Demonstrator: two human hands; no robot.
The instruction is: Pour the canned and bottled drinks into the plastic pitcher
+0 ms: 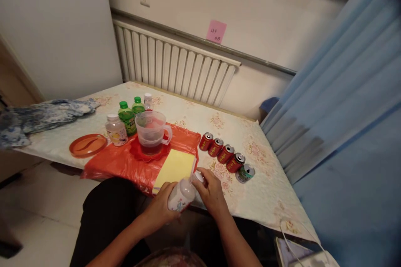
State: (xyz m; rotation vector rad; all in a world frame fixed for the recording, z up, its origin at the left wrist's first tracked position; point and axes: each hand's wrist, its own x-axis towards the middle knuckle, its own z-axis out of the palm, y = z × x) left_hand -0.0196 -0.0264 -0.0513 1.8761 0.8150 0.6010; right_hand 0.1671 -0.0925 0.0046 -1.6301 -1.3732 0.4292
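Observation:
A clear plastic bottle (182, 195) with a printed label is tilted in front of me, just past the near edge of the bed. My left hand (161, 208) is wrapped round its body. At the neck, the fingers of my right hand (210, 190) close on the white cap (197, 178); whether the cap is loose cannot be seen. Beyond my hands lies a yellow sheet or pad (175, 167) on a red plastic bag (184, 135). A clear measuring jug (151, 129) with some dark liquid stands in a red scalloped dish (138, 150).
Several red cans (216, 147) and a green can (245, 173) form a row on the right. Behind the jug stand green-capped bottles (127, 117) and white-capped bottles (115, 130). An orange lid (88, 145) and a patterned cloth (53, 114) lie left. A blue curtain (338, 91) hangs right.

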